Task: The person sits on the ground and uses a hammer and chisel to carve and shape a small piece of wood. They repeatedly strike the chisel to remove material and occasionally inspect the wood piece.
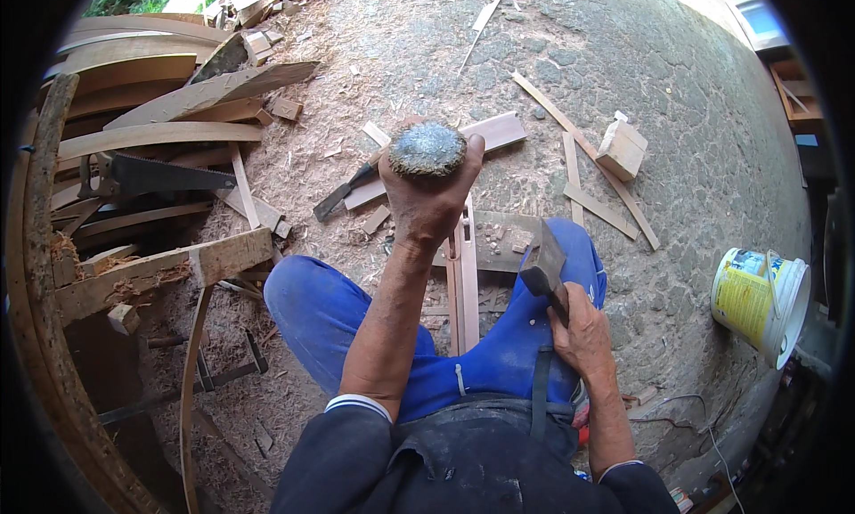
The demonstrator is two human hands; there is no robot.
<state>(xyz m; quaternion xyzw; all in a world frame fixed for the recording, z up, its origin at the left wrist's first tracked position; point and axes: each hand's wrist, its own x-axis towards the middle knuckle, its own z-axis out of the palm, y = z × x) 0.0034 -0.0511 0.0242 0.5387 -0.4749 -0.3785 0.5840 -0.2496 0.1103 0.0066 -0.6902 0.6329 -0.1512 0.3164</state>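
Note:
My left hand (pixel 426 207) is raised in front of me, closed around what looks like a wooden mallet (pixel 427 149). Its round, grey, battered end faces up, and the rest is hidden by the hand. Over my right thigh, my right hand (pixel 583 331) grips the handle of a hatchet-like tool (pixel 547 263) with a broad dark metal head. A narrow reddish wooden piece (pixel 461 291) with a slot near its far end lies between my legs. Beyond the left hand, a chisel (pixel 343 191) rests against a pinkish board (pixel 494 131) on the floor.
Curved planks (pixel 151 95) are stacked at the left, beside a handsaw (pixel 160 174) and a rough wooden frame (pixel 160 278). A wooden block (pixel 622 149) and thin strips (pixel 588 158) lie at the right. Farther right, a white bucket (pixel 757 305) stands tilted. Shavings cover the ground.

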